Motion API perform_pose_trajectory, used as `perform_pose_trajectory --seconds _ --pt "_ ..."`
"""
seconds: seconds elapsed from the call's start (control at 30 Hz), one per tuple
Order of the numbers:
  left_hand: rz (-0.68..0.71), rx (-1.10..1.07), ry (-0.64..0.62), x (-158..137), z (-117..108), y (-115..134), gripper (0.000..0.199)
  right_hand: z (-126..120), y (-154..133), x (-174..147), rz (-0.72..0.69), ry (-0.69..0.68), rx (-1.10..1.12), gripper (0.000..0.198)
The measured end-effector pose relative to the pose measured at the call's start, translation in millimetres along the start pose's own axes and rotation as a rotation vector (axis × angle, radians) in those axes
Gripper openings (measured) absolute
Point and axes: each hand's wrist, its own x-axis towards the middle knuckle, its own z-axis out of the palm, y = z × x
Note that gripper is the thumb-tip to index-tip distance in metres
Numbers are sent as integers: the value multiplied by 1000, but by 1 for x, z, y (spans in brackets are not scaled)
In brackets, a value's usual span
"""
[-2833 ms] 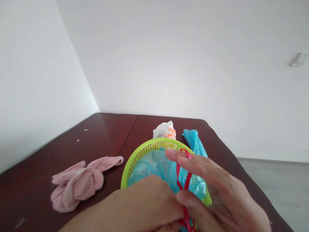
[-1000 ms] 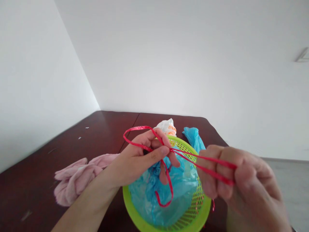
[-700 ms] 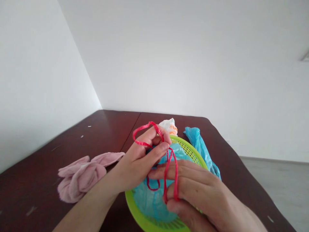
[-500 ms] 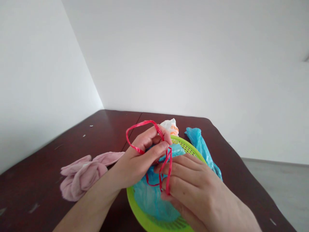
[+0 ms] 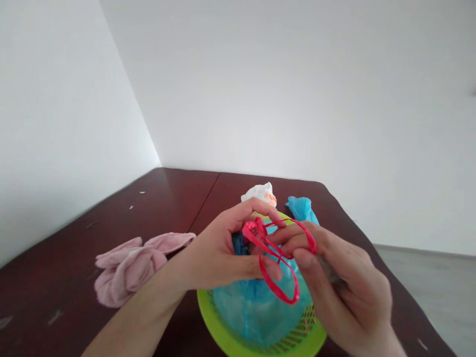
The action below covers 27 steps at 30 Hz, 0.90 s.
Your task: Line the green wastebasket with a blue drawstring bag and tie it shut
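A thin red plastic string point(image 5: 277, 290) hangs in loops with a bunched, knot-like part between my hands. My right hand point(image 5: 345, 282) is closed, pinching one side of the loop between thumb and fingers. My left hand point(image 5: 219, 248) has its thumb and forefinger spread apart around the bunched part; the string crosses in front of the thumb. Its other fingers are partly hidden behind the string. Below both hands a green plastic basket point(image 5: 219, 327) holds a translucent blue plastic bag point(image 5: 253, 312). Whether the string joins this bag cannot be seen.
A crumpled pink cloth point(image 5: 137, 267) lies left of the basket on the dark red-brown table point(image 5: 178, 198). Behind the basket sits a white plastic bag point(image 5: 258, 192) with orange print. Another blue bag point(image 5: 303, 208) lies at the back right. White walls point(image 5: 260, 89) border the table.
My left thumb and forefinger have come apart from their pinch. My right hand has turned and moved right, now pinching the string. The loop that stood over my left hand now hangs between both hands.
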Motion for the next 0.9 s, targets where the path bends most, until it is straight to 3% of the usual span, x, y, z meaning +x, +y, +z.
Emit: perform_pose_trajectory --seconds 0.13,0.27,0.43,0.6,0.67,0.77,0.9 --pt "42 91 -13 0 0 -1 43 3 -2 -1 22 18 19 15" --pt "54 97 10 -6 3 -1 45 3 -5 -1 52 -14 51 20" --pt "-86 -153 103 -6 5 -1 70 -1 -6 1 165 16 197 16" --pt "-228 -369 72 -1 -3 7 65 -3 -2 -3 236 149 355 29" --pt "-249 -415 87 0 -6 9 63 -2 0 -5 189 218 358 28" --pt "-274 -472 107 1 -7 10 61 -2 -1 -5 -2 237 250 15" --pt "-291 -513 142 2 -6 12 56 -3 -8 4 -224 -57 -51 5"
